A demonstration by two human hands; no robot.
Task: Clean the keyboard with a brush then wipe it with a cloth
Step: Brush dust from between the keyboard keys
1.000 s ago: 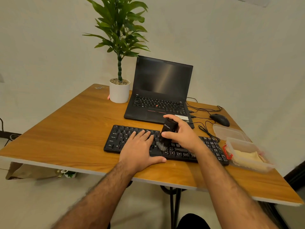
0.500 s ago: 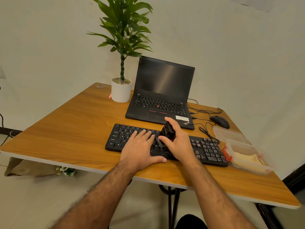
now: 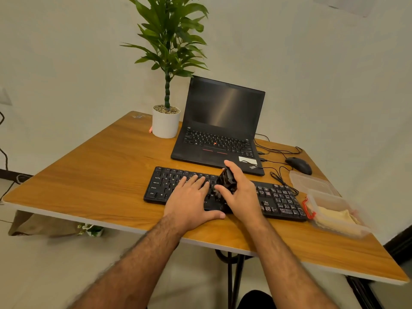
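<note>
We see a black keyboard [image 3: 276, 198] lying across the near part of a wooden table [image 3: 93, 181], its long side running left to right. Our left hand [image 3: 189, 202] lies flat and open on the keys at the middle-left of the keyboard, fingers spread slightly and pointing away, thumb resting at the near edge. Our right hand [image 3: 242, 197] is just beside it on the right, closed around a black brush [image 3: 226, 180] that stands tilted over the middle keys; its bristles are mostly hidden by the hand and we cannot tell whether they touch the keys. Beyond the keyboard an open black laptop [image 3: 220, 128] sits with a dark screen, and a potted plant [image 3: 166, 112] stands to its left. A black mouse [image 3: 298, 165] lies at the far right. At the right end of the keyboard a clear plastic container [image 3: 334, 217] holds a yellow cloth [image 3: 332, 216], with its lid [image 3: 310, 182] lying just beyond it.
</note>
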